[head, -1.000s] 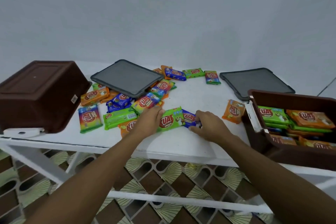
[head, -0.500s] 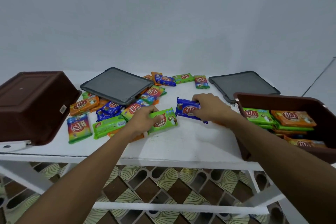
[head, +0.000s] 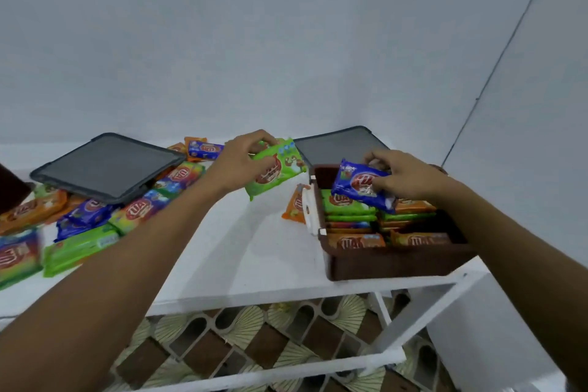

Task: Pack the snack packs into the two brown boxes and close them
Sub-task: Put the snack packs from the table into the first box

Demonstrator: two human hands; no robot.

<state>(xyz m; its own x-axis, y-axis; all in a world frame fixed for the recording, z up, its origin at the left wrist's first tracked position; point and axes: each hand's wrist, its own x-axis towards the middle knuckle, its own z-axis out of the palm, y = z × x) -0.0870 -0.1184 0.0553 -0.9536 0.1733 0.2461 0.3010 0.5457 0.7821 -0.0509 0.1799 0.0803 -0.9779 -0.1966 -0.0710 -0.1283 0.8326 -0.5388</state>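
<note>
Both packs have lifted off the table: right hand (head: pixel 404 175) fingers hold the blue pack (head: pixel 356 189) over the brown box (head: pixel 381 261), left hand (head: pixel 238 162) fingers the green pack (head: pixel 280 169).

On the desk (head: pixel 254 251), an open box (head: pixel 391 259) sits at three o'clock with packs stacked inside. One lid (head: pixel 340 145) lies behind it at one o'clock. A loose heap of packs (head: pixel 95 219) spreads at nine o'clock, another lid (head: pixel 108 165) resting on its far side. A single pack (head: pixel 294 204) lies just left of the box.
</note>
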